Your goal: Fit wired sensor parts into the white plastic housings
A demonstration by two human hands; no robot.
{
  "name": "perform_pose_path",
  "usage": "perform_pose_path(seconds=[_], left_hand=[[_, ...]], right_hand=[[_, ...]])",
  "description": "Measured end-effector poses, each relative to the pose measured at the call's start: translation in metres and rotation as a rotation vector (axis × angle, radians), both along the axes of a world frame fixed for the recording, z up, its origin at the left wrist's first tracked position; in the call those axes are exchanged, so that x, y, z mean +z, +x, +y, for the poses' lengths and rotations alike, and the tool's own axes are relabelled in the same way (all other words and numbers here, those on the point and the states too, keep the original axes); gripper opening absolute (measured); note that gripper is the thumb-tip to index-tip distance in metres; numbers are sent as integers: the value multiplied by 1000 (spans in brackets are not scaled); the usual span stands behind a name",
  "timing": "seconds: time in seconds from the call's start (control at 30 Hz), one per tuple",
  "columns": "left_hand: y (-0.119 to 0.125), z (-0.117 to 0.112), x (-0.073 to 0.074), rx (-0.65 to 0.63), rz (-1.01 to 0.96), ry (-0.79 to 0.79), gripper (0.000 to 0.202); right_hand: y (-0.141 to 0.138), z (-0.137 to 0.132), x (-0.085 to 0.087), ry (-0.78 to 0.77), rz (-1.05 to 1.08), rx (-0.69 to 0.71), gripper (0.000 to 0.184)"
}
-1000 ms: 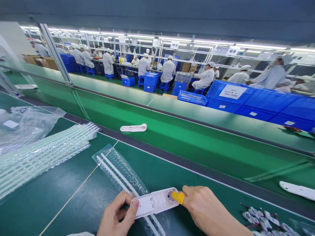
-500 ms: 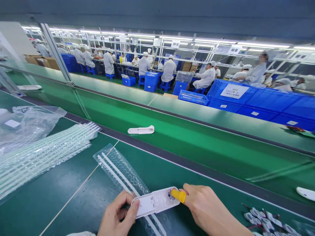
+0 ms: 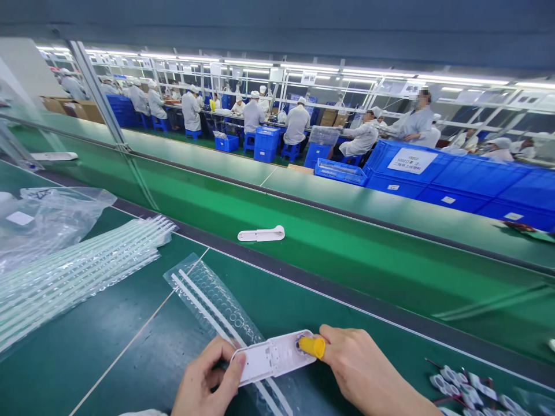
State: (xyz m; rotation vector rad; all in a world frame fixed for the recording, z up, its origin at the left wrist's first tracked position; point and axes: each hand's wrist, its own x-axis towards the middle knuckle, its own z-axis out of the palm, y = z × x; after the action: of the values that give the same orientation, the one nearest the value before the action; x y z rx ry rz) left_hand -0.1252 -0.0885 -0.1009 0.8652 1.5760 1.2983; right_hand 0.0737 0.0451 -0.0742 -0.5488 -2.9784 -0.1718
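In my left hand [image 3: 212, 375] is the left end of a long white plastic housing [image 3: 260, 364], with the thumb on top and the fingers curled beneath. Its hollow inner side faces up. My right hand [image 3: 359, 364] is closed at the housing's rounded right end. A yellow cover, apparently a finger cot [image 3: 313, 347], is on one of its digits and presses at the small round fitting there. What the right fingers do beneath the housing is hidden. Under the housing lies a clear bubble bag [image 3: 221, 300] with two white strips [image 3: 203, 300].
Another white housing [image 3: 261, 234] lies on the green conveyor belt [image 3: 329, 248]. Bagged strips [image 3: 87, 268] and crumpled plastic [image 3: 56, 222] cover the left of the bench. Small wired parts [image 3: 466, 387] are heaped at lower right. Across the room are blue crates [image 3: 459, 179] and workers in white.
On the belt, the white housings have shifted to the right. The yellow-covered digit has tilted slightly at the round fitting. My left hand stays nearly still. A distant person has moved left.
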Motion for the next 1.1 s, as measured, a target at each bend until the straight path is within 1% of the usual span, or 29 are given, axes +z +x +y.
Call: perform_pose_path(seconds=[0.1, 0.13, 0.17, 0.2, 0.27, 0.3, 0.33, 0.4, 0.47, 0.5, 0.6, 0.63, 0.7, 0.8, 0.87, 0.93, 1.1], left_hand=[[-1, 1, -1, -6, -5, -12, 37], [-1, 1, -1, -10, -7, -12, 37], [-1, 1, -2, -17, -9, -9, 37], [-2, 1, -2, -21, -10, -7, 37], [-2, 1, -2, -30, -5, -3, 38], [-2, 0, -1, -23, 8, -1, 38], [-2, 0, 0, -6, 31, 3, 39], [-2, 0, 0, 46, 82, 5, 41], [-3, 0, -1, 80, 114, -11, 41], [-3, 0, -3, 79, 117, -26, 39], [-5, 0, -10, 67, 108, -62, 32], [-5, 0, -12, 77, 103, -64, 31], [-4, 1, -15, 108, 84, -60, 34], [-3, 2, -15, 130, 17, -31, 48], [-3, 2, -15, 121, -35, -6, 51], [-4, 3, -18, 103, -71, 8, 52], [-5, 2, -28, 65, -122, 49, 57]], right_hand=[[-1, -1, 8, -19, 243, -20, 33], [-1, -2, 11, -55, 311, -34, 30], [-2, -3, 12, -107, 349, -44, 22], [-3, -4, 12, -164, 358, -50, 15], [-4, -6, 8, -278, 319, -56, 33], [-4, -7, 4, -324, 301, -59, 36], [-3, -6, -1, -354, 299, -69, 34], [-1, 1, -9, -356, 318, -103, 28], [4, 19, -13, -286, 311, -184, 28], [7, 31, -13, -234, 267, -256, 29], [17, 76, -6, -109, 51, -500, 29], [21, 90, -4, -87, 2, -543, 29], [29, 114, 0, -63, -48, -585, 27], [35, 132, 4, -49, -80, -606, 28], [29, 136, 6, -33, -85, -606, 31], [13, 137, 7, -13, -72, -582, 32], [-51, 139, 1, -11, -12, -460, 27]])
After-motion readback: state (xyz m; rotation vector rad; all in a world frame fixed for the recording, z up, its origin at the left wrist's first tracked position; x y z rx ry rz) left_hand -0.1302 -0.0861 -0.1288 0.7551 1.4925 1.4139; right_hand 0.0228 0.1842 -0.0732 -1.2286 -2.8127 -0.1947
